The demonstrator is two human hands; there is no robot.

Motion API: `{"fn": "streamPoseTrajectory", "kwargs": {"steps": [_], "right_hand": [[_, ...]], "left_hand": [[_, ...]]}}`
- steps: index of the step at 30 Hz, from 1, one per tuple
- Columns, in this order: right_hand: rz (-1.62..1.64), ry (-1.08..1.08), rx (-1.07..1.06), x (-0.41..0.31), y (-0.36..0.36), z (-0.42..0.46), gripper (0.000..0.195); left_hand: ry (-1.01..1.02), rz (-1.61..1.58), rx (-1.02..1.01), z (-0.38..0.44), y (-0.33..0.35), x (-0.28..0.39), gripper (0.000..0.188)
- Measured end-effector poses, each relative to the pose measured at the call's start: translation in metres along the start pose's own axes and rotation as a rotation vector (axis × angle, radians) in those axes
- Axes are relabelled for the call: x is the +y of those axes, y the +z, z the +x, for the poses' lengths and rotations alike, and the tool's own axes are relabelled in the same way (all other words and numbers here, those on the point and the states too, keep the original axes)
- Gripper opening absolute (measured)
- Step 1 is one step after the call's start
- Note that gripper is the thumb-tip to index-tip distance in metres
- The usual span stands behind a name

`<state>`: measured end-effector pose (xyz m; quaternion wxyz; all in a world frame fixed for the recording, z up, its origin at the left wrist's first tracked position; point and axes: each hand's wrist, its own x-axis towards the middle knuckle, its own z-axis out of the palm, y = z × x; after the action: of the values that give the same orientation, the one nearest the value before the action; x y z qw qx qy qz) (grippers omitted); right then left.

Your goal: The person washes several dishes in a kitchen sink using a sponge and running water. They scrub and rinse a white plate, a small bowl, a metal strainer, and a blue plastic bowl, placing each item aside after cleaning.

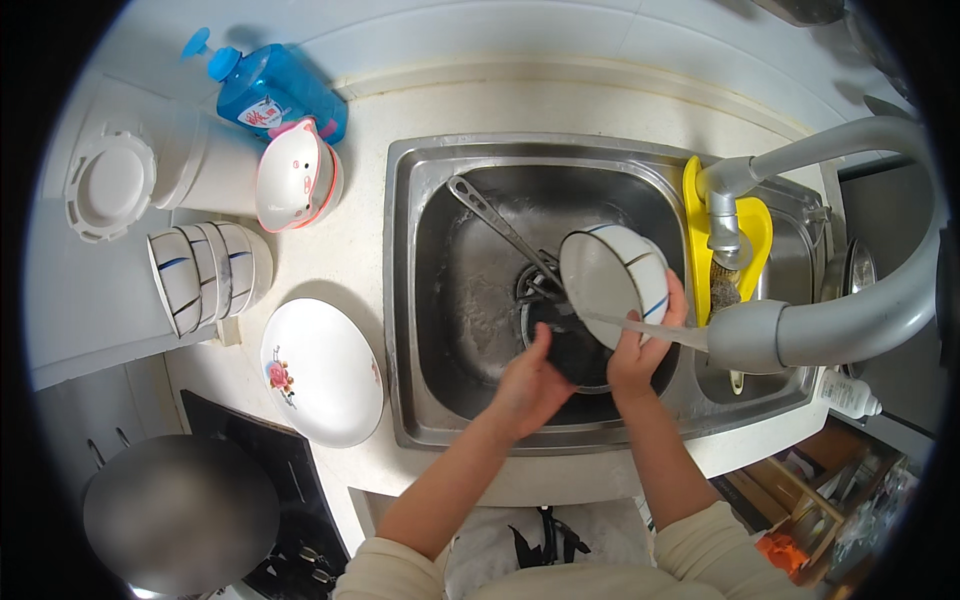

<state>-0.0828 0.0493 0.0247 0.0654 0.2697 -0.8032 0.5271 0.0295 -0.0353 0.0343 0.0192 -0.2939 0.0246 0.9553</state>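
Note:
My right hand (pixel 649 345) grips the side of a white bowl with a dark rim and blue and brown lines (pixel 600 277), tilted over the stainless steel sink (pixel 480 277). Water runs from the grey faucet (pixel 739 337) against the bowl. My left hand (pixel 532 386) is held over the sink's near side with fingers spread, holding nothing visible; its fingertips are partly hidden against the dark background. Beneath the bowl lies a round dark pan or pot (pixel 566 349), partly covered. A metal utensil with a slotted handle (pixel 502 225) leans from the sink's far left towards the drain.
A floral white plate (pixel 322 375), stacked lined bowls (pixel 210 277), cat-face bowls (pixel 289 180) and a blue pump bottle (pixel 277 90) stand left. Yellow plastic (pixel 701 240) and a brush sit behind the faucet. A cooktop (pixel 262 480) is at lower left, beside a blurred round area.

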Motion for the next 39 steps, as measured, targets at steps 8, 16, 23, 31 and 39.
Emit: {"fn": "streamPoseTrajectory", "kwargs": {"steps": [8,16,23,31,39], "right_hand": [[0.121,-0.031,-0.112,-0.013,0.008,-0.017,0.051],[0.302,0.192,0.006,-0.025,0.022,-0.006,0.05],[0.223,0.124,-0.009,-0.012,0.023,-0.003,0.054],[0.234,0.094,0.013,-0.015,0.019,-0.004,0.051],[0.181,0.04,-0.049,-0.007,0.005,-0.01,0.051]], "left_hand": [[0.499,0.686,0.405,0.023,-0.011,-0.025,0.027],[0.993,1.161,0.565,0.027,-0.004,-0.029,0.032],[0.546,0.673,0.593,0.037,0.0,-0.008,0.033],[0.338,0.175,0.392,0.026,0.013,-0.028,0.027],[0.41,0.241,0.301,0.029,0.006,-0.033,0.019]]}}
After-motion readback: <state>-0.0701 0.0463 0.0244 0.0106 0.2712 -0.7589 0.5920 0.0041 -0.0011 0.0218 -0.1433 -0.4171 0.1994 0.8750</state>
